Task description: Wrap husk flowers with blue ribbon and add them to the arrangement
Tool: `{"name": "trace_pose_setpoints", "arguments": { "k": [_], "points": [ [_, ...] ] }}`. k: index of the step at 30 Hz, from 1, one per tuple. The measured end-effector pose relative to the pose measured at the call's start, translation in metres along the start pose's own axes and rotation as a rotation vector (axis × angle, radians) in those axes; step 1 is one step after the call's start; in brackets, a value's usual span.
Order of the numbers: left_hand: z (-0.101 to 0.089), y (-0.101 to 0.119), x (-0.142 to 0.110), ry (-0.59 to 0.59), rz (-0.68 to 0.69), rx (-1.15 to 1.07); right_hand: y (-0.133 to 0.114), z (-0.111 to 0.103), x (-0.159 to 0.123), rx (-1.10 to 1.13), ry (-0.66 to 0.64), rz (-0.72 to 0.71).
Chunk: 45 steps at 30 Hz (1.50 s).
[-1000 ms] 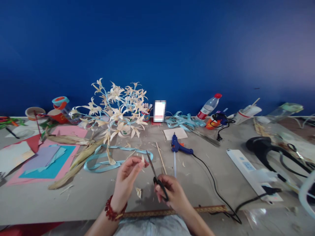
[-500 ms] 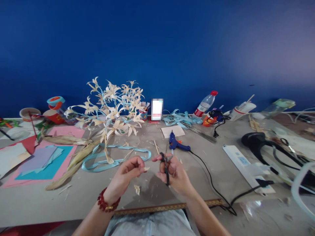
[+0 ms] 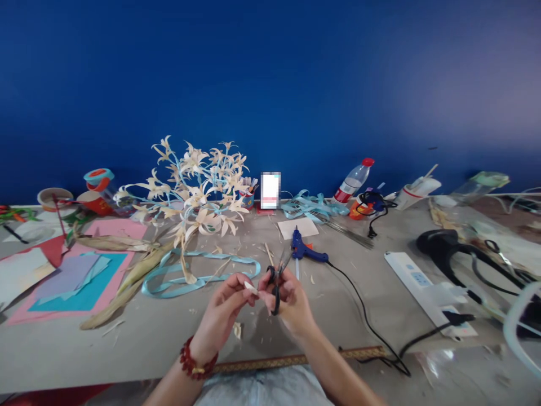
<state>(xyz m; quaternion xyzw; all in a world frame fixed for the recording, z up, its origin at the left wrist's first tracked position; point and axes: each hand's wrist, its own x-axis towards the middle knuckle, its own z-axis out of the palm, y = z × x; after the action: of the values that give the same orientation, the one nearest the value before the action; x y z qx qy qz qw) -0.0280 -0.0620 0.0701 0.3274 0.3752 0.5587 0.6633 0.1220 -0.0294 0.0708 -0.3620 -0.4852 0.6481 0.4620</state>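
Note:
Between the thumb and fingers of my left hand is a small pale petal-shaped piece, which looks like dried husk. My right hand has black-handled scissors hooked on its fingers, blades pointing up and away and slightly parted. The right thumb and fingertips come close to the pale piece; whether they touch it I cannot tell. A small husk scrap lies on the table below my hands. Beyond my left hand a light blue ribbon lies in loops, with a bunch of cream husk flowers standing behind it.
A blue glue gun lies ahead, its cord running right to a white power strip. Dried husks and coloured paper sheets cover the left side. A plastic bottle leans at the back, near more blue ribbon.
The scissors' blades, earlier pointing toward the left hand, have swung upright in the right hand. My right fingertips have come nearer the pale piece, which the left hand keeps holding.

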Motion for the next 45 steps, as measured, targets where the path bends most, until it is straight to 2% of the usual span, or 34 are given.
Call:
{"name": "trace_pose_setpoints", "arguments": {
  "k": [4, 10, 12, 18, 22, 32, 45],
  "points": [
    [0.004, -0.002, -0.001, 0.091, 0.046, 0.016, 0.001, -0.003, 0.000, -0.022, -0.012, 0.032],
    [-0.001, 0.012, -0.002, 0.087, 0.084, 0.047, 0.000, -0.034, -0.007, -0.332, -0.255, 0.143],
    [-0.002, 0.014, -0.002, 0.088, 0.091, 0.069, -0.002, -0.041, -0.012, -0.464, -0.289, 0.141],
    [0.000, 0.012, -0.003, 0.107, 0.122, 0.072, -0.024, -0.043, -0.022, -0.894, -0.221, -0.010],
    [-0.001, 0.011, -0.004, 0.101, 0.131, 0.055, -0.033, -0.041, -0.024, -1.076, -0.196, -0.066],
    [-0.005, 0.014, -0.002, 0.064, 0.176, 0.117, -0.034, -0.039, -0.022, -1.165, -0.195, -0.087],
    [-0.006, 0.014, -0.002, 0.085, 0.181, 0.144, -0.034, -0.039, -0.020, -1.188, -0.201, -0.086]
  ]
}}
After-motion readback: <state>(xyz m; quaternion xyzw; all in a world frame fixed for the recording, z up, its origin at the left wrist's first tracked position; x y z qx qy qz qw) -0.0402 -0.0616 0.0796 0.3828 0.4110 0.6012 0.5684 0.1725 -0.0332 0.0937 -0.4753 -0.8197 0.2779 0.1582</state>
